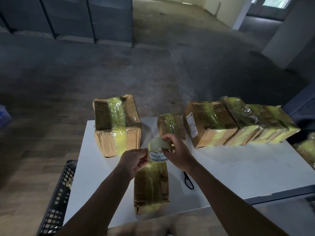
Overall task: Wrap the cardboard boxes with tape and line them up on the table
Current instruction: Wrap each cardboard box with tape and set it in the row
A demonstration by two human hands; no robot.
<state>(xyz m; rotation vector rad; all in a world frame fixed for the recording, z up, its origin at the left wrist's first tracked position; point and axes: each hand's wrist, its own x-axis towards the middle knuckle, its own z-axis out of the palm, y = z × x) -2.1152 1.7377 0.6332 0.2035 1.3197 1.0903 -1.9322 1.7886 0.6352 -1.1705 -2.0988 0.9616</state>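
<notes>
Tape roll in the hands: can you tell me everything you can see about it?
The tape roll is a ring of clear, yellowish tape on a white core printed MADE IN CHINA. It is held in the air, hole facing the camera, above the far end of the nearest cardboard box. The right hand grips its top and right side; the left hand pinches its left edge.

Both bare forearms reach from near edge toward centre, converging. Left hand (134,160) knuckles up, fingers curled, seemingly pinching left edge of tape roll (157,150). Right hand (175,150) just right, slightly farther, fingers curled over roll's top; thumb hidden.
</notes>
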